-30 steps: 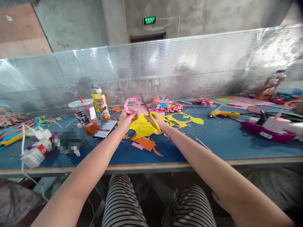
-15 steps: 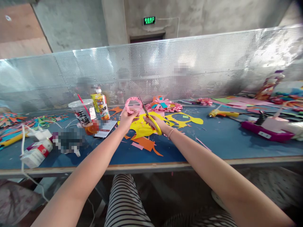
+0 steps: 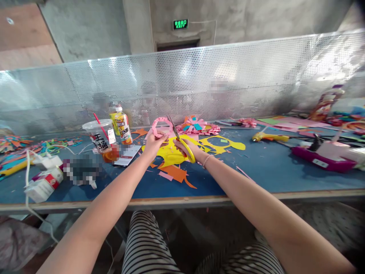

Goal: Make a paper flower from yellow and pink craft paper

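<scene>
"What is each hand doing?"

"The left hand pinches the lower edge of a thin, notched pink ring, apparently paper, which stands up above the fingertips. The right hand is wrapped round the yellow handles of metal-bladed scissors."

"Which step is this?"

"Snipping or trimming the ring, I'd judge. The blades slant upward just beside its right side; whether they touch it, I can't tell."

"What does the next move call for?"

"A steady left pinch, I'd say, with the blades lined up on the band and clear of those fingertips."

"And farther out?"

"Below the hands lies a cut-up yellow paper sheet, an orange paper scrap on its near side. Beyond is a fringed pink paper flower, all on the blue tabletop."
</scene>
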`<act>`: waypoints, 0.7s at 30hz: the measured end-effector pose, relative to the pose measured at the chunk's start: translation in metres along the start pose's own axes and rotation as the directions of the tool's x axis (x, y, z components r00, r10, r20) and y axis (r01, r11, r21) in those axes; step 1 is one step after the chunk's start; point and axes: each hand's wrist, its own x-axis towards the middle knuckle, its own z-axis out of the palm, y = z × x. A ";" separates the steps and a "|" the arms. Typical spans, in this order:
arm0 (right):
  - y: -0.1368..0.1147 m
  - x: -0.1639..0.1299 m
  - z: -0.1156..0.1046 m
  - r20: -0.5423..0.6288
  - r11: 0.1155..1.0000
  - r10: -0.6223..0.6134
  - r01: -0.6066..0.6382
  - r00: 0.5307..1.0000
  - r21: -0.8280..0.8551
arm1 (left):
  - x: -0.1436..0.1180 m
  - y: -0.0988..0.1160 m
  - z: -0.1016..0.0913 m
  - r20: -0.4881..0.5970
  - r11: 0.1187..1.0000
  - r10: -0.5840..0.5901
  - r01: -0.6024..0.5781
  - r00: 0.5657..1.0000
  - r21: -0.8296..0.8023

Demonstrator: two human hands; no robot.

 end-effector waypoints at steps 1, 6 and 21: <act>0.001 0.001 0.000 0.002 1.000 -0.019 0.019 1.000 -0.002 | 0.000 0.000 0.000 -0.002 1.000 0.000 0.000 1.000 -0.002; 0.005 0.003 0.001 0.014 0.997 -0.077 0.076 0.997 0.034 | 0.001 -0.003 0.000 -0.001 1.000 0.011 -0.011 1.000 0.005; 0.005 0.003 0.000 -0.005 0.996 -0.069 0.068 0.998 -0.065 | 0.001 -0.005 0.000 -0.015 0.999 0.030 -0.029 0.999 0.031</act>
